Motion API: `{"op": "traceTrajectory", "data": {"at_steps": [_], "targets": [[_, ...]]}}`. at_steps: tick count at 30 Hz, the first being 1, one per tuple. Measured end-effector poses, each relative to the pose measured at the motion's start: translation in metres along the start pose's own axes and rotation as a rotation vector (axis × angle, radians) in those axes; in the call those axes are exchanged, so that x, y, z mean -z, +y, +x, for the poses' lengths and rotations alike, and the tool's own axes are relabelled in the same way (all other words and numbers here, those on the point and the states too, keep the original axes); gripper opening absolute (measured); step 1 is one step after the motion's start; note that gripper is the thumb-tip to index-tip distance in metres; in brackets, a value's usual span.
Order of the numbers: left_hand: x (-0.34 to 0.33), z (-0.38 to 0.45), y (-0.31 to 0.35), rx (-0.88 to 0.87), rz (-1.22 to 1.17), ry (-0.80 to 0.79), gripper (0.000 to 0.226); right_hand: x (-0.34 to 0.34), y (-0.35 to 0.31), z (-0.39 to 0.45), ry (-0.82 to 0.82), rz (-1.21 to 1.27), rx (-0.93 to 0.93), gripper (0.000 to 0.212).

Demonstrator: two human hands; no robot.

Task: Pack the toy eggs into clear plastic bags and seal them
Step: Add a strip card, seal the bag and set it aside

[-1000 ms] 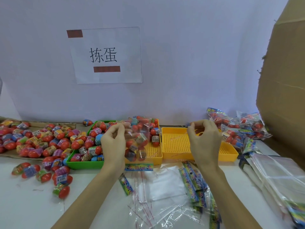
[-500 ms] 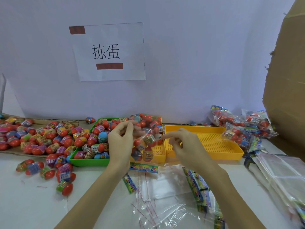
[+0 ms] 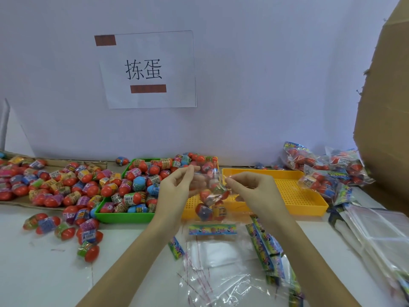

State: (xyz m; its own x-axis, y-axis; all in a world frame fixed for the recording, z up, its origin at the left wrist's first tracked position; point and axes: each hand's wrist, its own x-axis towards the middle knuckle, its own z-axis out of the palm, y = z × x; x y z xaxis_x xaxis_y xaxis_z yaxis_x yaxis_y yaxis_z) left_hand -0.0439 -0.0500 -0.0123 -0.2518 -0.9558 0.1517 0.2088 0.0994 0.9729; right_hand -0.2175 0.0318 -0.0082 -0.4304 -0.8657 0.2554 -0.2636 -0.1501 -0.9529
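Observation:
A clear plastic bag (image 3: 211,200) with several red toy eggs in it hangs above the table between my hands. My left hand (image 3: 177,191) pinches its top left edge. My right hand (image 3: 250,189) pinches the top right edge beside it. More red toy eggs with coloured wrappers fill the green tray (image 3: 124,217) and lie loose on the table (image 3: 73,189) to the left. A colourful header card (image 3: 212,229) lies flat below the bag. Empty clear bags (image 3: 221,253) lie near the front edge.
Two yellow perforated trays (image 3: 296,196) stand behind my hands. Packed egg bags (image 3: 323,171) pile up at the back right. A stack of clear bags (image 3: 380,235) lies at the right, more header cards (image 3: 265,249) beside it. A cardboard panel (image 3: 387,107) rises at the right.
My right hand came from the yellow tray leftward to the bag and now pinches its top edge. My left hand kept hold of the bag.

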Motion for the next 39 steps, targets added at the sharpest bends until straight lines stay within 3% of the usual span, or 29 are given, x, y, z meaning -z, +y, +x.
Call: {"op": "traceTrajectory", "data": {"at_steps": [2,6,13,20,34,39], "targets": [[0.004,0.003,0.002,0.051,0.044,-0.12,0.031,0.004,0.001,0.002,0.03,0.022,-0.029,0.008],[0.011,0.003,-0.001,0.001,0.207,-0.293,0.014,0.008,0.002,0.003,0.056,0.033,-0.064,0.008],[0.01,0.003,-0.003,0.025,0.123,-0.263,0.009,0.014,0.002,0.006,0.004,0.007,0.0,0.007],[0.022,0.012,0.001,0.18,-0.122,-0.276,0.028,0.023,0.001,0.008,-0.063,0.086,0.058,0.011],[0.036,0.018,0.006,0.178,-0.089,-0.402,0.038,0.038,0.0,0.01,-0.229,0.115,0.05,0.016],[0.038,0.017,0.007,0.099,-0.068,-0.445,0.03,0.038,0.004,0.014,-0.215,0.156,0.006,0.016]]}}
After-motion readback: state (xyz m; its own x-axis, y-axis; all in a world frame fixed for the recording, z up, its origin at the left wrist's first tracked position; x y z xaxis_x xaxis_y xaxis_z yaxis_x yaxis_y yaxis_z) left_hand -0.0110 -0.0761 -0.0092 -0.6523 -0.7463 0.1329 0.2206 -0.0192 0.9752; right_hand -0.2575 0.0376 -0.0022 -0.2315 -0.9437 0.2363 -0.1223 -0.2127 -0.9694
